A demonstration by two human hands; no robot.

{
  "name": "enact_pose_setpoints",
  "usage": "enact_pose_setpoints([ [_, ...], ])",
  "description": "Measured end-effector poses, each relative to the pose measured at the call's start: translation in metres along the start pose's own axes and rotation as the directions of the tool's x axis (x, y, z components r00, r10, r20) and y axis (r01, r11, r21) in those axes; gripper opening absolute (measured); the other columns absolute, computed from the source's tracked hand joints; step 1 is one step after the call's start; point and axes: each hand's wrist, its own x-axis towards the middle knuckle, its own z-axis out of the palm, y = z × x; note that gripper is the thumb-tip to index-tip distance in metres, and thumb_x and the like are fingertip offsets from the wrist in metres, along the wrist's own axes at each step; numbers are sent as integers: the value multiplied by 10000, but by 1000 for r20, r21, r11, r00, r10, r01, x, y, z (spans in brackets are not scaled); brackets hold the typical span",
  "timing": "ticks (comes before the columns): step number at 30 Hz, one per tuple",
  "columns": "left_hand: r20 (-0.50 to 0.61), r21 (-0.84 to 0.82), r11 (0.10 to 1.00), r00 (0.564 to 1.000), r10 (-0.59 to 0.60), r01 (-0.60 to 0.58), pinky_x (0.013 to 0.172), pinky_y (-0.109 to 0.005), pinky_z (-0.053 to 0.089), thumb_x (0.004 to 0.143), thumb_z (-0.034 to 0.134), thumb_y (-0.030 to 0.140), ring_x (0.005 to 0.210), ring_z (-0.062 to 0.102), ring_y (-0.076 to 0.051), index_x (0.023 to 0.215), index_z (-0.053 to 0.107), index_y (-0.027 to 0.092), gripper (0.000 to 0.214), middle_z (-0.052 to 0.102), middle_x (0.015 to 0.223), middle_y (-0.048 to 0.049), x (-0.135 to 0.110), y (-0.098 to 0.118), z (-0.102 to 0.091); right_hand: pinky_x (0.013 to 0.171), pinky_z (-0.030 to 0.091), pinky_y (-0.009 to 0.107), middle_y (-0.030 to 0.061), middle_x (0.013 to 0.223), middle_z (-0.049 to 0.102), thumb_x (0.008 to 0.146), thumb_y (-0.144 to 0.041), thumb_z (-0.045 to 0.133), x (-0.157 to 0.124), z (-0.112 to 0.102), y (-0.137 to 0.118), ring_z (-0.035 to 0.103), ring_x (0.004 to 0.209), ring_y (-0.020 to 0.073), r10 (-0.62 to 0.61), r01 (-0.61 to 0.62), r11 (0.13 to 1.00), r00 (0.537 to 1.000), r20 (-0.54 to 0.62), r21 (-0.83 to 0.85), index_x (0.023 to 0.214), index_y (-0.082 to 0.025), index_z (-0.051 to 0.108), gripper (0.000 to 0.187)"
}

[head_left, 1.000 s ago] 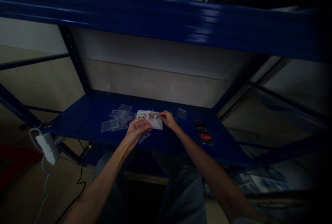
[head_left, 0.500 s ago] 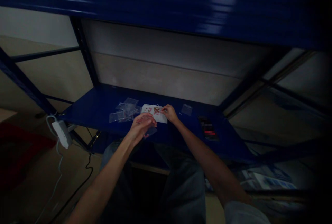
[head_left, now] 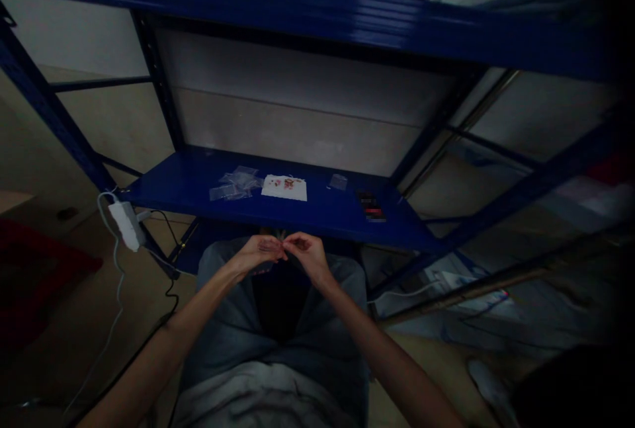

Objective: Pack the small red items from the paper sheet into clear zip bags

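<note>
My left hand (head_left: 256, 253) and my right hand (head_left: 306, 255) meet fingertip to fingertip over my lap, below the front edge of the blue shelf (head_left: 188, 183). Both hands are pinched shut. The left holds a small clear plastic bag (head_left: 265, 268); what the right pinches is too small to make out. On the shelf lies a white sheet (head_left: 284, 187) with several small red pieces on it. A pile of clear bags (head_left: 234, 183) lies to its left, and a single clear bag (head_left: 338, 181) to its right.
A dark flat object with red marks (head_left: 370, 205) lies at the shelf's right end. A white power adapter (head_left: 126, 224) with cables hangs at the shelf's left corner. An upper blue shelf (head_left: 317, 14) spans overhead. My knees in grey trousers (head_left: 223, 322) are under the hands.
Both hands have pulled back off the shelf and down to my lap, the left carrying the clear bag. The view has shifted back, so the shelf appears farther away.
</note>
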Motion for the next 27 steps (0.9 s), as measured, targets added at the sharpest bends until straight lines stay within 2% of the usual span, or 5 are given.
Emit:
enact_pose_setpoints([
  [4,74,-51,998,997,-33,37,699,-243,470,651,801,224,745,670,-166,856,691,124,253,727,792,-82,-22,-26,18,574,456,286,17,725,670,714,-408,745,-47,8,0,576,597,166,9,-12,994,1000,-24,-110,758,-225,684,198],
  [9,63,-71,994,995,-77,82,572,-197,413,606,806,219,583,592,-106,758,691,102,223,668,662,-18,-14,-43,25,649,445,302,22,742,644,738,-376,738,-46,10,0,567,700,188,-79,62,948,996,-41,-312,761,-238,706,144],
  [16,30,-109,992,997,-68,71,666,-236,466,601,816,241,665,639,-144,799,695,96,274,699,719,-44,-4,-38,25,858,407,360,50,902,642,850,-309,653,-35,-3,-9,549,934,209,-247,277,873,961,127,-402,792,-223,710,119],
  [21,49,-183,981,997,-60,68,730,-260,493,623,828,227,714,647,-138,866,679,124,303,687,781,-24,-20,-30,29,919,393,360,60,1052,585,885,-292,603,-47,-10,-23,522,1026,205,-228,329,856,933,279,-399,832,-212,671,117],
  [27,199,-135,979,972,-127,156,874,-366,498,733,768,253,966,678,-247,1120,626,126,431,694,1084,-155,-33,-31,25,824,425,310,41,915,597,948,-299,468,-52,-15,-21,562,884,175,-195,246,904,965,175,-350,887,-206,611,180],
])
